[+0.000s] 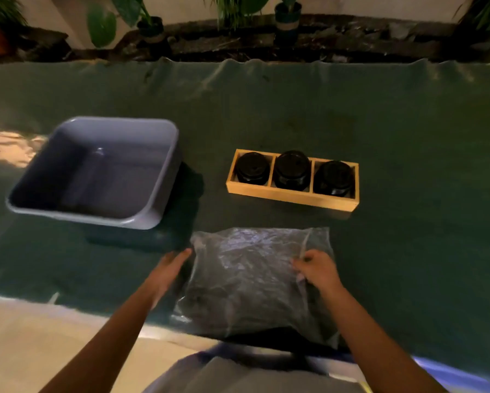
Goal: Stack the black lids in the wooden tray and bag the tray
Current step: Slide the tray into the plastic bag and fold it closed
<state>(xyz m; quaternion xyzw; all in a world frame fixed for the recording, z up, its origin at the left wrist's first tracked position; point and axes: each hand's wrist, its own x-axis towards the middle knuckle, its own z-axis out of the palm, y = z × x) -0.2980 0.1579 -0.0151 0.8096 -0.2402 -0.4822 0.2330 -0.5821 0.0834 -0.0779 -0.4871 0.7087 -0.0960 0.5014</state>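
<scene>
A wooden tray [289,195] with three compartments lies on the green cloth, right of centre. Each compartment holds a stack of black lids [291,168]. In front of the tray, near the table's front edge, a clear plastic bag [246,279] lies flat and crinkled. My right hand [316,269] pinches the bag's right edge between its fingers. At the bag's left edge my left hand [171,265] has its fingers stretched out, touching or nearly touching the plastic.
A grey plastic tub [158,165] stands at the left, its inside bare. The green cloth [379,123] covers the table. Potted plants [287,15] line a ledge behind the far edge. Pale floor shows at the lower left.
</scene>
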